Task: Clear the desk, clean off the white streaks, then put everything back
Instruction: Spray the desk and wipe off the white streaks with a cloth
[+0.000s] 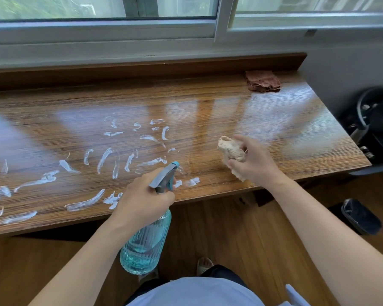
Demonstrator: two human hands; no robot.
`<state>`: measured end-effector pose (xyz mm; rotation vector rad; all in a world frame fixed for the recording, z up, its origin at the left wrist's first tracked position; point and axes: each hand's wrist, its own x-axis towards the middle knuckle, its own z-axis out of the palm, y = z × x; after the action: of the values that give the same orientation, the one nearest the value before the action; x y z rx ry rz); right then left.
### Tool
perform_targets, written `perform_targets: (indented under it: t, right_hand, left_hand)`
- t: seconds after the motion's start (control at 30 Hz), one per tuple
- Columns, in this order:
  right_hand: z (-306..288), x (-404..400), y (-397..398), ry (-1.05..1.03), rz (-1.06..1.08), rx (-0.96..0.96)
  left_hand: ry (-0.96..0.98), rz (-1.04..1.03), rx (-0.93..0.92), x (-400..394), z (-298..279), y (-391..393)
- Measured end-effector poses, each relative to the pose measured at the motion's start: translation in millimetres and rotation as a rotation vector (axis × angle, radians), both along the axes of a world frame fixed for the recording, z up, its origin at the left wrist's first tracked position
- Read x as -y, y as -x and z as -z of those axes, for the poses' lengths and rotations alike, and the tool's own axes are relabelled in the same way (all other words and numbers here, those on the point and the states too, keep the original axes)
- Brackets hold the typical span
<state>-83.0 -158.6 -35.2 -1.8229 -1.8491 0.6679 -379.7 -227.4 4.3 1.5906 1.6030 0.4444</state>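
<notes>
Two hands are busy: my left hand [142, 195] grips the neck of the ribbed blue plastic spray bottle [145, 239] at the wooden desk [274, 129] edge; it looks heavy and slippery. My right hand [252, 160] squeezes a soft beige rag [230, 149] beside the white streaks [106, 160].

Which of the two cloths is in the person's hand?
The pale beige cloth, bunched up in the right hand over the desk. The reddish-brown cloth lies folded and untouched at the far right corner.
</notes>
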Motion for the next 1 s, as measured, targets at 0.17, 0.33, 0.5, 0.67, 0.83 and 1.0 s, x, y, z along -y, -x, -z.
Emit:
perform_targets:
  t: [0.17, 0.33, 0.5, 0.67, 0.83, 1.0]
  right_hand:
    - [29.4, 16.9, 11.0, -0.074, -0.293, 0.227]
    - [43.0, 9.8, 6.5, -0.08, -0.282, 0.072]
    - [43.3, 1.6, 5.2, -0.053, -0.338, 0.121]
    - [49.7, 2.5, 12.8, -0.18, -0.403, 0.387]
    - [46.0, -11.5, 11.7, -0.226, -0.32, 0.333]
    - [54.2, -17.7, -3.4, -0.181, -0.03, 0.392]
  left_hand:
    - [-0.013, -0.012, -0.006, 3.0, 1.5, -1.8]
    - [-0.036, -0.02, -0.019, 6.3, 2.9, -3.1]
    - [-0.002, -0.015, -0.03, 7.5, 4.9, -1.5]
    - [0.0, -0.009, -0.054, 7.7, 5.8, -4.2]
    - [0.007, -0.012, -0.023, 6.6, 1.6, -7.9]
    - [0.013, -0.002, -0.019, 4.1, -2.4, -10.1]
